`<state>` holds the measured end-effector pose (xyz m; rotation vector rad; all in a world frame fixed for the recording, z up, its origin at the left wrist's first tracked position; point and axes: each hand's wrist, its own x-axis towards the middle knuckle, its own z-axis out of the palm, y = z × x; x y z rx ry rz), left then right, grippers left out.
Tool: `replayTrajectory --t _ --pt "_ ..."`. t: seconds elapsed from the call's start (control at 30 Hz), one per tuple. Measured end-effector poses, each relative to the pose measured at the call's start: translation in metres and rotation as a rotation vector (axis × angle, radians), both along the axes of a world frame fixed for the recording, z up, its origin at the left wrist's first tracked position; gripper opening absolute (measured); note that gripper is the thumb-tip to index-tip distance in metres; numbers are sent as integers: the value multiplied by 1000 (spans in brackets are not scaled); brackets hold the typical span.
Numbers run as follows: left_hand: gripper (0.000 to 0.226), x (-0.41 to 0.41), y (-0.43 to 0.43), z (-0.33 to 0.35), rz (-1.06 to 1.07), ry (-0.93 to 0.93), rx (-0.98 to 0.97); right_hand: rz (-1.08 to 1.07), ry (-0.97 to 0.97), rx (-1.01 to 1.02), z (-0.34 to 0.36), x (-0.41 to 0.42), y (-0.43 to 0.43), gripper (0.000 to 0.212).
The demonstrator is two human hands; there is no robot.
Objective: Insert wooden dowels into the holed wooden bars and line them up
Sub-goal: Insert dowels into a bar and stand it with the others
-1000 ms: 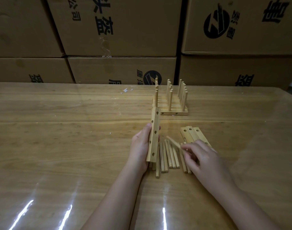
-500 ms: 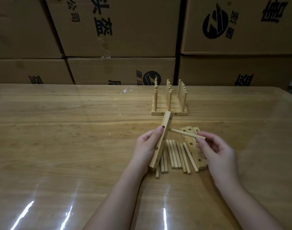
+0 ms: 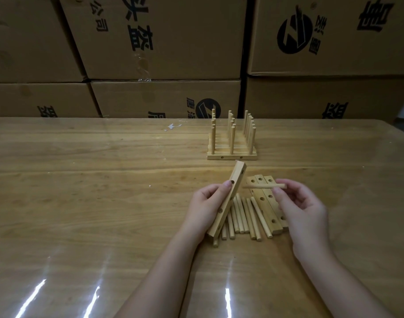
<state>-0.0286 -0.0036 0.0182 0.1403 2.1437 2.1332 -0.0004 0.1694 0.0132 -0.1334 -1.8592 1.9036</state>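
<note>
— Where?
— Gripped in the left hand [image 3: 205, 207]: the holed bar [image 3: 228, 200], tilted up over loose dowels [image 3: 242, 216]. Pinched in the right hand [image 3: 304, 210]: one dowel [image 3: 264, 186], tip just beside it.
— Heavy?
— Likely light, stiff, smooth. Best pinched near the back end.
— Room?
— Lots on the table [image 3: 81, 203]; finished row [image 3: 232, 145] well behind.

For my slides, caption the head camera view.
Left hand holds a tilted holed wooden bar; right hand pinches a dowel pointed toward it.
</note>
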Motion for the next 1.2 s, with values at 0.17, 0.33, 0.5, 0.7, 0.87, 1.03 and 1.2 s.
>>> replayTrajectory --t 0.17,0.33,0.5,0.7,0.87,1.03,1.2 --pt "33 -1 -1 0 -2 -15 7 -3 21 -122 3 -1 -1 11" --pt "31 -3 0 -2 26 -15 10 57 40 -275 8 0 0 10" --pt "23 -5 0 -5 44 37 49 93 35 -178 6 2 -2 11" --pt "31 -5 0 -5 50 97 22 89 53 46 0 2 -4 12" --pt "38 -5 1 -5 9 113 -9 60 74 31 0 -1 -3 12" --pt "33 -5 2 -6 5 138 -11 38 119 21 1 0 -3 11" --pt "27 -3 3 -3 -17 213 18 -11 139 155 -1 1 -1 17"
